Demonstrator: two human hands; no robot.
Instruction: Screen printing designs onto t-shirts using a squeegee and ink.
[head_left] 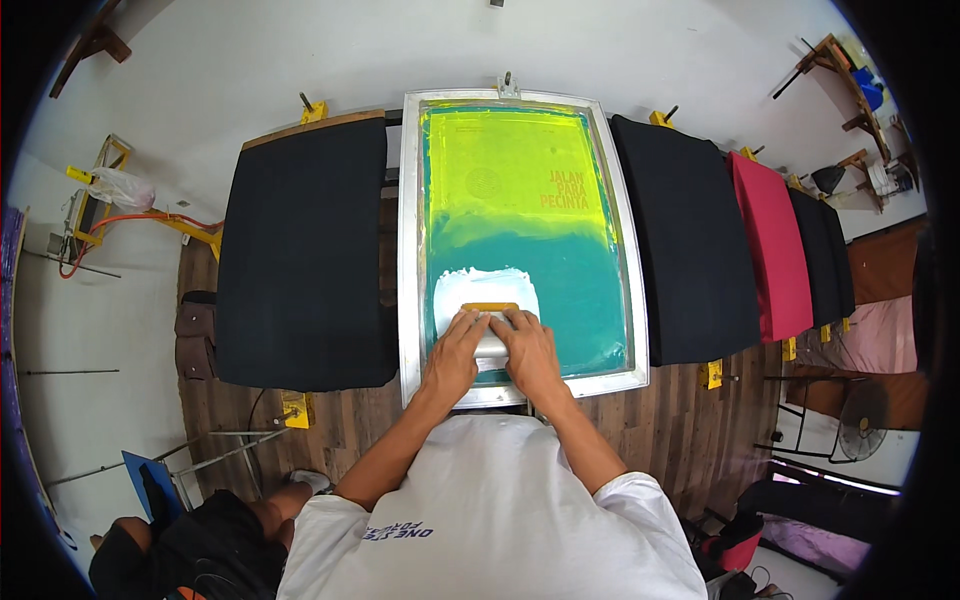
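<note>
A silver-framed printing screen point(408, 230) lies before me, its mesh point(530, 240) yellow-green at the far part and teal at the near part. Near its front end, both my hands grip a squeegee point(490, 307) with an orange-yellow upper edge and a pale body. My left hand point(452, 352) holds its left side and my right hand point(531, 350) its right side, thumbs close together in the middle. White ink point(487, 282) is spread in a thick patch just beyond and around the squeegee. The blade's lower edge is hidden. Faint orange lettering and a round mark show on the yellow part.
A black fabric-covered board point(305, 250) stands left of the screen. To the right are another black board point(685, 240), a red one point(770, 245) and more black ones. Yellow clamps point(296, 409) sit at the board ends. A person point(200, 545) sits at lower left; a fan point(862, 420) stands right.
</note>
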